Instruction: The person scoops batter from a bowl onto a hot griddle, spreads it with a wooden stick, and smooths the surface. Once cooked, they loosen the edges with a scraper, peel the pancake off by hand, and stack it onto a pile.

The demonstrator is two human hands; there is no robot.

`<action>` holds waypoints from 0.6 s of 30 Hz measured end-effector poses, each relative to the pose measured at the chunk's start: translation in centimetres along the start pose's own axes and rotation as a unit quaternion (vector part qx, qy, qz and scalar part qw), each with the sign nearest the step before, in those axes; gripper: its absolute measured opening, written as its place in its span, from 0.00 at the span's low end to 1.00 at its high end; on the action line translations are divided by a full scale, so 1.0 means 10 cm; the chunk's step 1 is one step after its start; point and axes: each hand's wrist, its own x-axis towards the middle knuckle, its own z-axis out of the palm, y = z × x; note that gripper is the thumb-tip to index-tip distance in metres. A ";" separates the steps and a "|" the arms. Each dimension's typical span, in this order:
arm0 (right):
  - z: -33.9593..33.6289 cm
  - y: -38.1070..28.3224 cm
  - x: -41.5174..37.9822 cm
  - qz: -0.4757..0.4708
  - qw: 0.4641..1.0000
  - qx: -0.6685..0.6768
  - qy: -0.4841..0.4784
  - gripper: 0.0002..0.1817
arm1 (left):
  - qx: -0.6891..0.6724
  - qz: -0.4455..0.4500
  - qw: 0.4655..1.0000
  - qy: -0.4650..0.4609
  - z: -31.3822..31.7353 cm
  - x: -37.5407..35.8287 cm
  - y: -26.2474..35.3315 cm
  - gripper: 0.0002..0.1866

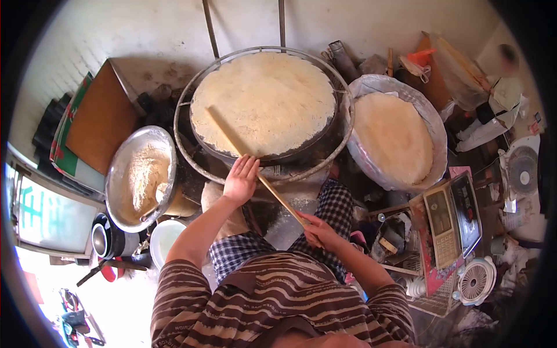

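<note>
A long, thin wooden stick (226,129) slants across the near edge of a large round pale flatbread (272,95), its wider end lying over the bread. The bread covers most of a dark round griddle (226,152). My right hand (320,231) is closed around the stick's lower end, in front of my right knee. Farther up the stick, my left hand (241,178) lies flat with fingers stretched out, its fingertips against the wood near the griddle's rim. Whether the left thumb hooks under the stick is hidden.
A metal ring (187,159) surrounds the griddle. On the left stands a metal basin (116,200) with flour or batter. To the right, a plastic-lined basket (439,130) holds more flatbread. Nearer on the right are a scale (441,220) and a small fan (477,281).
</note>
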 end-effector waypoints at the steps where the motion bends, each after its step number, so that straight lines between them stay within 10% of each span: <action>1: 0.02 -0.07 -0.01 -0.017 0.995 -0.097 0.034 0.30 | 0.010 -0.006 1.000 0.010 0.00 -0.05 0.03 0.35; 7: -0.34 0.17 -0.51 -0.206 0.873 -0.390 0.210 0.28 | -0.049 0.046 0.998 0.002 0.14 0.23 0.64 0.32; 11: -0.10 -0.09 -0.67 -0.064 0.954 -0.183 0.229 0.28 | -0.020 0.073 0.991 -0.111 0.31 0.72 0.75 0.28; 18: 0.14 -0.28 0.30 0.012 0.998 0.053 0.016 0.26 | -0.020 -0.032 0.999 0.006 0.32 0.28 -0.38 0.27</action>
